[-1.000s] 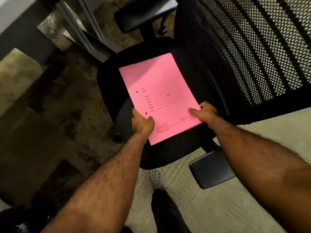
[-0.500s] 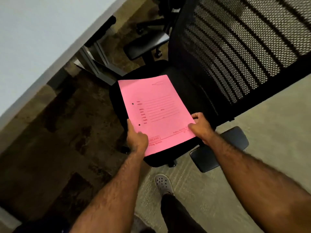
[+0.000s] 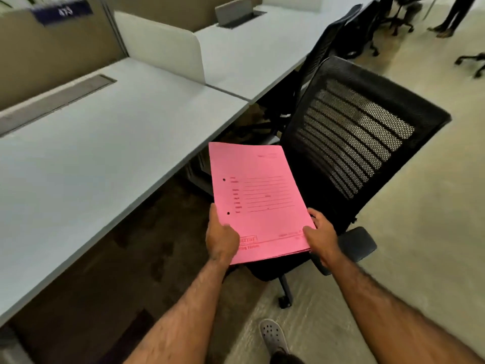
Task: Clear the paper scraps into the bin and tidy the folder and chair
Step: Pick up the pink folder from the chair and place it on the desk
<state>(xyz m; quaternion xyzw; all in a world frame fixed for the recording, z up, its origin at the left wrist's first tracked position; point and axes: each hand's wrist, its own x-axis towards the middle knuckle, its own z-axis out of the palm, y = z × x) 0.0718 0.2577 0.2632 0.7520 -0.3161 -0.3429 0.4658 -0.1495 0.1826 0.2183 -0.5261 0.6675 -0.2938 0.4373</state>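
Observation:
I hold a pink folder (image 3: 258, 198) with printed lines and two punched holes, lifted above the seat of a black mesh-backed office chair (image 3: 354, 137). My left hand (image 3: 221, 239) grips the folder's near left corner, thumb on top. At the near right corner my right hand (image 3: 321, 236) pinches the folder's edge. The chair's seat is mostly hidden under the folder. No paper scraps or bin are in view.
A long white desk (image 3: 99, 153) runs along the left, with a white divider panel (image 3: 162, 46) and a second desk behind it. The chair's armrest (image 3: 357, 244) juts out by my right hand. More chairs and a person's legs (image 3: 454, 14) stand at the far right.
The folder has come up off the chair seat in both hands. My view has risen from the seat and floor to the desk tops and the room.

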